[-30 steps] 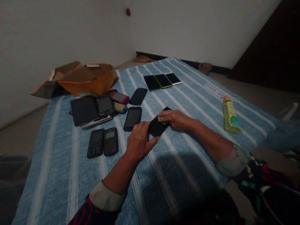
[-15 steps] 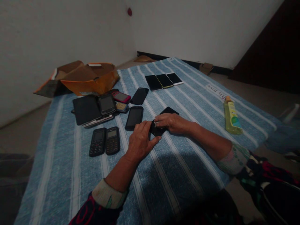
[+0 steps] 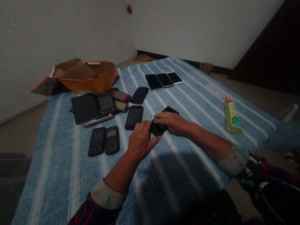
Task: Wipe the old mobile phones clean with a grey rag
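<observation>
A black phone (image 3: 156,130) lies flat on the striped cloth, partly covered by both hands. My left hand (image 3: 139,140) holds its left side, fingertips along one edge and thumb at the near corner. My right hand (image 3: 174,122) is curled over its upper part, fingers bent down onto it. Beyond the right fingers shows another dark flat end (image 3: 171,109); I cannot tell whether it belongs to a second phone. Just left of the hands lies a black touchscreen phone (image 3: 134,117), with a further dark phone (image 3: 139,95) behind it.
Two keypad phones (image 3: 112,140) lie side by side at left. Behind them is a pile of phones with a black flat one (image 3: 85,108) on top. An open orange carton (image 3: 91,82) stands at the back left. Three phones (image 3: 153,82) form a row; a yellow-green bottle (image 3: 232,117) lies right.
Both hands stay in nearly the same place on the black phone. The view has shifted very slightly.
</observation>
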